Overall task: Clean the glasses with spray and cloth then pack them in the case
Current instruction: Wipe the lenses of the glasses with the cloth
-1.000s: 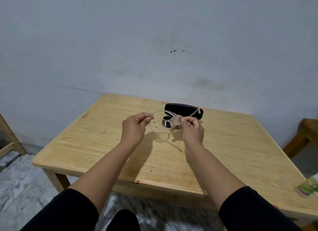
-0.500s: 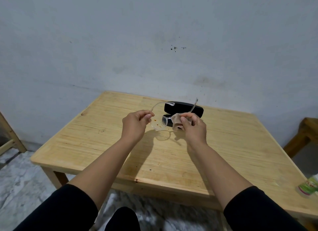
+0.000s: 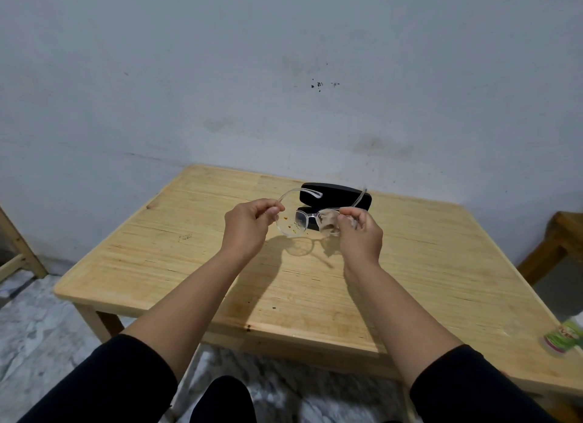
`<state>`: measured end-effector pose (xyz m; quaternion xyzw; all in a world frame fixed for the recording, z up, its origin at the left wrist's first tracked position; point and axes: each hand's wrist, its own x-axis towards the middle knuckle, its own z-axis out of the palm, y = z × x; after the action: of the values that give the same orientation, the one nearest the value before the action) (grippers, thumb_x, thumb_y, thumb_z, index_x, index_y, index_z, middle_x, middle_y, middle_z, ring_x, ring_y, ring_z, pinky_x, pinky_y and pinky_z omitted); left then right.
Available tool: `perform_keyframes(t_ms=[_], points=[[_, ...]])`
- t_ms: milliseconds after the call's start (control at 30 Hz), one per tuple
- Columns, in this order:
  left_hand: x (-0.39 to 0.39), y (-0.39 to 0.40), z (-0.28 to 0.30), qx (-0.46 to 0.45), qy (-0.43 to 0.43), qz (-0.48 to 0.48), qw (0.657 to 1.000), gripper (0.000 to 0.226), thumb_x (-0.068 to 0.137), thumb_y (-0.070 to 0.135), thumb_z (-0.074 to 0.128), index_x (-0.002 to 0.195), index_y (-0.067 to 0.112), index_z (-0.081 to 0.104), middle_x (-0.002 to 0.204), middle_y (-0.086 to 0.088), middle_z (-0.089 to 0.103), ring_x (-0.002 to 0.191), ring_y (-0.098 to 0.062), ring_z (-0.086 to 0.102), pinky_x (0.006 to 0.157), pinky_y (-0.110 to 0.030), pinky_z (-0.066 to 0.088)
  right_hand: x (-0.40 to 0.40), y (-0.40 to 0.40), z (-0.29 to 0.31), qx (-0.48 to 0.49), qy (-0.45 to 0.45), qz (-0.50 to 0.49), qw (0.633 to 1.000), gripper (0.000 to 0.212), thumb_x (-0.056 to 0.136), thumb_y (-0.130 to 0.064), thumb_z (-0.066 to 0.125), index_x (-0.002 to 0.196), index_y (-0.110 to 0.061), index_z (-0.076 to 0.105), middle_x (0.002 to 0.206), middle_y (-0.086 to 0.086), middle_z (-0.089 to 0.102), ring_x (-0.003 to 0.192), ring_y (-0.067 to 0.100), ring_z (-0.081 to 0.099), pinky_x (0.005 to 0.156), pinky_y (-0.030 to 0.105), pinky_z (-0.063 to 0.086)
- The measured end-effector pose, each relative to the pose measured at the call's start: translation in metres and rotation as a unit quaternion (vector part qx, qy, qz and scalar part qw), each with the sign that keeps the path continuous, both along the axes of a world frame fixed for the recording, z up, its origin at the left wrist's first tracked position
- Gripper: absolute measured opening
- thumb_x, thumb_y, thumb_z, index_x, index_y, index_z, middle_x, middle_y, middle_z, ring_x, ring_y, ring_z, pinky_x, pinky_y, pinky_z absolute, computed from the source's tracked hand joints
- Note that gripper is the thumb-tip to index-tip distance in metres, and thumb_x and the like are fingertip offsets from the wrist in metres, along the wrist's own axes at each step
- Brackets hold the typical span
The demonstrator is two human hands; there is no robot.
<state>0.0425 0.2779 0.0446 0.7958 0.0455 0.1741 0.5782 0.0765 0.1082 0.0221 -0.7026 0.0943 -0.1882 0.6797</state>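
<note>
Clear-framed glasses [image 3: 291, 225] hang above the wooden table [image 3: 426, 265], arms unfolded and pointing away from me. Reddish specks dot the left lens. My left hand [image 3: 247, 225] pinches the frame's left edge. My right hand [image 3: 359, 233] pinches a small beige cloth [image 3: 328, 222] over the right lens. Behind the glasses a black case [image 3: 340, 197] lies on the table, partly hidden by them. A spray bottle [image 3: 564, 336] with a green label lies at the table's right edge, cut off by the frame.
A pale wall stands just behind the table. A wooden stool [image 3: 555, 246] sits at the right, a wooden frame [image 3: 15, 252] at the left. Marbled floor shows below the table's near edge.
The glasses have tilted up and their arms now stand clear above the case. Both hands keep their hold; the right hand has shifted slightly right with the cloth on the lens.
</note>
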Motion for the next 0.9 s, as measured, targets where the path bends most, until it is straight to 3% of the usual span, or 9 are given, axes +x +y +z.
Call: perform_keyframes(t_ms=[133,300,433,533,633,767,900], points=[[0.001,-0.001,-0.001,-0.005,-0.004,0.0,1.0,0.018,0.089,0.016,0.059,0.08,0.026,0.069,0.077,-0.007,0.07,0.088,-0.022,0.069,0.089,-0.03,0.05,-0.003,0.002,0.001,-0.008,-0.014,-0.013,1.0,0.023,0.088,-0.006,0.055,0.08,-0.026,0.062,0.086,-0.009,0.062,0.088,0.015,0.059,0.077,0.03,0.049],[0.003,-0.001,0.0,-0.015,-0.008,-0.004,1.0,0.02,0.089,0.015,0.059,0.078,0.029,0.069,0.08,-0.008,0.071,0.089,-0.022,0.069,0.09,-0.03,0.051,0.0,0.002,-0.005,-0.004,-0.014,-0.007,1.0,0.032,0.088,-0.006,0.057,0.07,-0.031,0.066,0.094,0.002,0.069,0.093,0.02,0.063,0.083,0.036,0.052],[0.005,0.002,0.0,-0.009,-0.011,-0.002,1.0,0.023,0.089,0.016,0.058,0.076,0.033,0.068,0.081,-0.009,0.071,0.089,-0.023,0.068,0.09,-0.033,0.051,0.0,-0.003,-0.006,-0.008,-0.006,0.036,0.999,0.024,0.086,-0.012,0.063,0.072,-0.031,0.067,0.09,-0.002,0.068,0.092,0.02,0.063,0.084,0.035,0.052],[0.007,0.002,-0.002,-0.012,-0.01,0.001,1.0,0.025,0.09,0.016,0.058,0.074,0.034,0.067,0.081,-0.009,0.071,0.088,-0.022,0.068,0.09,-0.033,0.051,-0.002,-0.006,-0.006,-0.004,0.003,0.061,0.998,0.014,0.079,-0.019,0.072,0.07,-0.03,0.068,0.083,-0.009,0.068,0.087,0.017,0.065,0.08,0.031,0.053],[0.007,-0.002,-0.004,-0.015,-0.013,-0.008,1.0,0.028,0.089,0.014,0.059,0.072,0.034,0.067,0.08,-0.006,0.071,0.086,-0.018,0.069,0.09,-0.031,0.052,-0.003,-0.006,-0.005,-0.005,0.006,0.015,1.0,0.016,0.077,-0.016,0.072,0.07,-0.03,0.069,0.085,-0.005,0.071,0.087,0.018,0.066,0.075,0.029,0.053],[0.007,-0.009,-0.005,-0.011,-0.038,-0.011,0.999,0.027,0.09,0.013,0.058,0.072,0.031,0.066,0.077,0.0,0.069,0.08,-0.009,0.068,0.083,-0.019,0.051,-0.003,-0.002,-0.001,-0.002,0.001,-0.022,1.0,0.011,0.083,-0.016,0.067,0.085,-0.027,0.071,0.082,-0.008,0.065,0.072,0.009,0.055,0.058,0.009,0.042],[0.008,-0.009,-0.004,-0.012,-0.041,-0.008,0.999,0.026,0.09,0.013,0.057,0.073,0.03,0.066,0.076,-0.002,0.069,0.081,-0.011,0.069,0.077,-0.012,0.049,-0.002,-0.002,-0.002,-0.069,-0.007,0.016,0.997,0.016,0.085,-0.018,0.065,0.098,-0.021,0.074,0.083,-0.001,0.066,0.068,0.009,0.052,0.062,0.017,0.041]])
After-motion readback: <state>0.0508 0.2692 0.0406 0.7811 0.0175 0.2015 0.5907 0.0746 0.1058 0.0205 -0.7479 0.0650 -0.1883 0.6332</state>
